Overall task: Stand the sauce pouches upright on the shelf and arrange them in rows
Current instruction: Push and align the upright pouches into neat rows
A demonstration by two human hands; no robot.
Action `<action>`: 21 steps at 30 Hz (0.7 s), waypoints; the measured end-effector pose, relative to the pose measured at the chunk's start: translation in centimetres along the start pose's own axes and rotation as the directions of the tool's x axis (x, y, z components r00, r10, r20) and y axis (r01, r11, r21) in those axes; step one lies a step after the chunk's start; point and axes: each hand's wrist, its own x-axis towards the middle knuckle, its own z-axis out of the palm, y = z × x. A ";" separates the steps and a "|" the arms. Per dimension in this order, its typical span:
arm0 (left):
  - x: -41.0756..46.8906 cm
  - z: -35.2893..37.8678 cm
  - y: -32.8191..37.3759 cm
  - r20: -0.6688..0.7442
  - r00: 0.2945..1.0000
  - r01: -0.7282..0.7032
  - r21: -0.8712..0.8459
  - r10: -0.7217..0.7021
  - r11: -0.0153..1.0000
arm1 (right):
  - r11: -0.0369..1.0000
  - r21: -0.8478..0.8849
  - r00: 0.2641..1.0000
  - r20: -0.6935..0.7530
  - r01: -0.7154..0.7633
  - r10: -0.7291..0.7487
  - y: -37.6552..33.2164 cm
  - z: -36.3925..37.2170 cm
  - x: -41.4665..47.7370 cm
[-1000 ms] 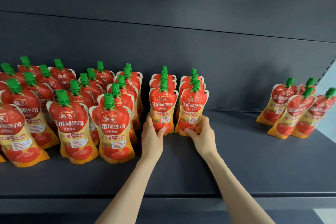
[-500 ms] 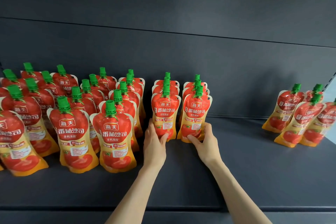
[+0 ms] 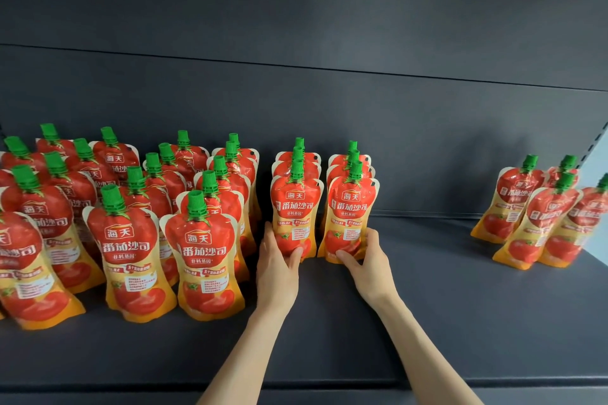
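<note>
Nothing on the shelf (image 3: pixel 460 322) has shifted; both hands stay put. The left hand (image 3: pixel 279 260) grips one front sauce pouch (image 3: pixel 294 217), the right hand (image 3: pixel 365 250) its neighbour (image 3: pixel 350 217), mid-shelf, likely squaring two rows.

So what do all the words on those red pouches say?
"海天": the brand box on each pouch front, as on the front pouch.
"番茄沙司": the big white words under it, also on the pouch in the left hand.
"非转基因": the small line below that.
The orange banners and the white text panel are too small to read.
The far right pouches are too blurred to read.
</note>
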 end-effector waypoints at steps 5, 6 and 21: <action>-0.1 -0.1 0.0 -0.002 1.000 0.012 -0.006 -0.012 1.000 | 1.000 -0.009 1.000 0.004 0.001 -0.001 -0.4 -0.1 0.0; -0.1 -0.1 0.0 -0.006 1.000 0.012 -0.012 -0.012 1.000 | 1.000 -0.008 1.000 0.002 0.001 -0.001 -0.4 -0.2 -0.1; -5.2 1.9 7.9 0.008 0.943 -0.327 -0.161 0.332 0.931 | 0.994 0.053 0.939 -0.337 0.094 -0.071 0.7 -11.1 -4.3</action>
